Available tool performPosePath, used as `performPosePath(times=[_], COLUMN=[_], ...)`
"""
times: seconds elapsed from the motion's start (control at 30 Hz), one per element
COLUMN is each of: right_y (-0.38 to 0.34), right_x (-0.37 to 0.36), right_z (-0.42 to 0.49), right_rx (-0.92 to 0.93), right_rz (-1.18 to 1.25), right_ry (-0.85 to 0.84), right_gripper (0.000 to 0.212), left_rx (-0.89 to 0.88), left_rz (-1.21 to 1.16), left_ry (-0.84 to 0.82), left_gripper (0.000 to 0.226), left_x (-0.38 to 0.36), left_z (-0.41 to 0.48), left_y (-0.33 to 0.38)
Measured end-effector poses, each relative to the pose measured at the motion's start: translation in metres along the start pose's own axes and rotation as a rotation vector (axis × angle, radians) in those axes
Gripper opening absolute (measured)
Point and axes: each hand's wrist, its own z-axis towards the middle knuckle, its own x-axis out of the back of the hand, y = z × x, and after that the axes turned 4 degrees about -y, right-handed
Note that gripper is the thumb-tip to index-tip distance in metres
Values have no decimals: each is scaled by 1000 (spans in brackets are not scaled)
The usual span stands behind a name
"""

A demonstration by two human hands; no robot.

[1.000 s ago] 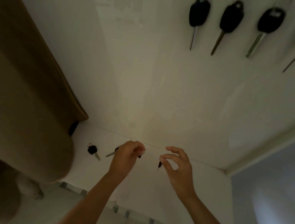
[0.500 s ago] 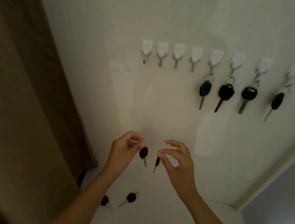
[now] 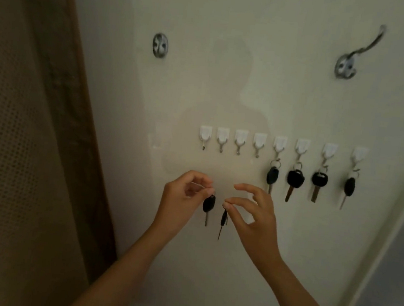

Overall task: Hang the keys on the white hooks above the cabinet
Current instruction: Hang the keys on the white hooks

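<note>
Left hand (image 3: 183, 196) pinching a black key (image 3: 208, 204) by its ring, right hand (image 3: 251, 216) pinching another key (image 3: 224, 218), both dangling side by side w/ blades down. Empty white hooks (image 3: 231, 141) just above the hands; 4 keys (image 3: 296, 180) already hung up-right of the right hand.

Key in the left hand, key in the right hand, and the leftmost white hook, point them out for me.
key in the left hand (image 3: 208, 203), head view, on its black head
key in the right hand (image 3: 224, 217), head view, on its black head
leftmost white hook (image 3: 205, 133), head view, on its white base plate
</note>
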Motion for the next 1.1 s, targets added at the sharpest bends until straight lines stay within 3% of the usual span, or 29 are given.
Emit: performPosePath(times=[0.33,0.6,1.1], right_y=[-1,10,27], right_x=[28,47,46], right_z=[52,81,91], right_rx=[38,80,106], right_rz=[-134,-257,-225], right_ry=[152,233,211], right_gripper=[27,16,13], left_rx=[-120,-126,-80], left_rz=[-11,136,266], left_ry=[41,139,233], left_gripper=[19,21,18], left_x=[-16,-36,-45], left_z=[50,70,68], left_y=[42,44,39])
